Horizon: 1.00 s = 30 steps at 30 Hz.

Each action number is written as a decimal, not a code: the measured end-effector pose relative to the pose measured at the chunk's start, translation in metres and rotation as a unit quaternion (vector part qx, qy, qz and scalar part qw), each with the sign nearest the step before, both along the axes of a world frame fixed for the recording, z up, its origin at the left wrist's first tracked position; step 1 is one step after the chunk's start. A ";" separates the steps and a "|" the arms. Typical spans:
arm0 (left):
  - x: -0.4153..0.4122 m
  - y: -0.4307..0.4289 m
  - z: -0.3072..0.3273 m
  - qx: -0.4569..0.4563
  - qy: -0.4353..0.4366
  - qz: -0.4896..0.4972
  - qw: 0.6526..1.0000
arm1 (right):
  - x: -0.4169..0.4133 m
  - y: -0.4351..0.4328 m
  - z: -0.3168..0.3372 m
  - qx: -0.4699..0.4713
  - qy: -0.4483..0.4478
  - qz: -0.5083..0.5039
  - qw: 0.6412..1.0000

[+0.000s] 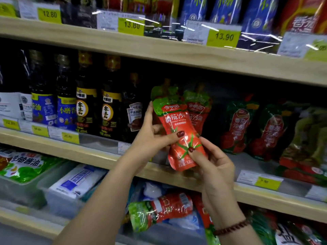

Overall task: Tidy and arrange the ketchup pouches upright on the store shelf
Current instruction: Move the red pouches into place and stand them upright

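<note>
Holding tilted pouch [177,124] in front of shelf [88,152]: left hand [150,138] fingers clamped mid-pouch, right hand [214,165] fingers pinching bottom.

In the middle row on the left, two blue-labelled bottles [44,105] stand beside two dark bottles with yellow-and-black labels [86,103], next to a dark Heinz bottle [134,110]. Yellow price tags [223,37] run along each row's front. Tall blue packs [226,7] fill the top row. At lower left, a green-and-white soy sauce pouch [26,165] lies beside white packets [77,181] in a clear bin [44,188].
</note>
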<state>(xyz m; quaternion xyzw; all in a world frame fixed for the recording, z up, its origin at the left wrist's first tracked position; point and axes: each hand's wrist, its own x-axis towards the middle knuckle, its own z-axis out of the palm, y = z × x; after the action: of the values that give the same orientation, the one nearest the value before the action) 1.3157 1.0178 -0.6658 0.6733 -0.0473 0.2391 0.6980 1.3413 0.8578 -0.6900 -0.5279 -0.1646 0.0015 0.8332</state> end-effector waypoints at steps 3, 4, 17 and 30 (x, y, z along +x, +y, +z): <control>0.006 -0.005 -0.004 -0.033 -0.022 0.002 0.999 | 0.000 0.003 0.000 -0.025 -0.032 -0.017 0.999; 0.007 -0.004 -0.003 -0.049 -0.036 0.003 0.998 | -0.001 0.003 0.001 -0.042 -0.048 -0.018 0.998; 0.003 0.003 0.007 -0.053 -0.076 -0.044 0.995 | 0.025 -0.017 0.025 -0.155 -0.039 0.135 0.978; 0.013 -0.005 0.008 0.055 -0.077 0.043 0.995 | 0.033 -0.012 0.032 -0.144 -0.064 0.105 0.982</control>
<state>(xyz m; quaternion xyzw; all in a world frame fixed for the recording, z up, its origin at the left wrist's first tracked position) 1.3282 1.0123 -0.6578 0.6913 -0.0851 0.3175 0.6435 1.3741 0.8453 -0.6579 -0.6212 -0.2702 0.0794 0.7313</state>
